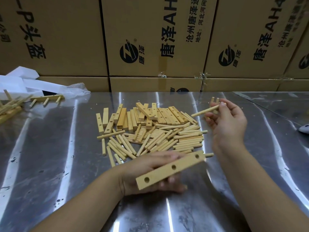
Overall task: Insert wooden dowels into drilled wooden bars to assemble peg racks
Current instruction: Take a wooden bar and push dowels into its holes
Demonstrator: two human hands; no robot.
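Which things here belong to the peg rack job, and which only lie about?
Job: drilled bar in left hand; dowels in right hand; bar pile; loose dowels; finished rack.
Lying about: cardboard boxes; plastic bag; white object at right edge.

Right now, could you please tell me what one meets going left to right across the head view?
Finished peg rack → loose pile of bars and dowels → right hand gripping dowels → white object at the edge. Left hand's bar overlaps the pile.

Tabletop point(50, 148): polished metal sheet, streaked with light reflections
Backdrop: stacked brown cardboard cartons point(150, 39), black printed lettering and logos, taped seams
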